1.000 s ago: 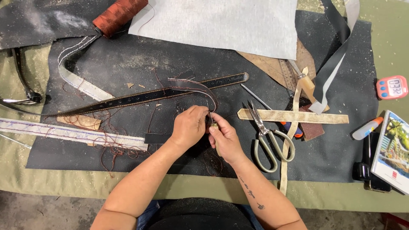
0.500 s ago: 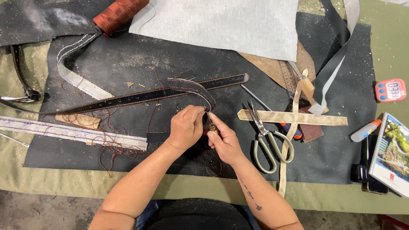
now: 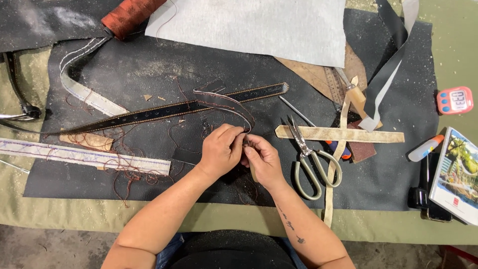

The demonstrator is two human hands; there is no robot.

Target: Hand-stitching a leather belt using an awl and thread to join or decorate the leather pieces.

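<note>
The left hand (image 3: 221, 149) pinches the end of a thin, curling dark leather strip (image 3: 226, 102) at mid-mat, just below the black belt (image 3: 164, 112). It looks light and floppy; the right hand (image 3: 261, 158) closes fingertips beside it, scissors (image 3: 311, 162) nearby.

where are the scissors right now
In the head view, the scissors lie on the black leather sheet, just right of the right hand, blades pointing away across a tan strip.
</note>
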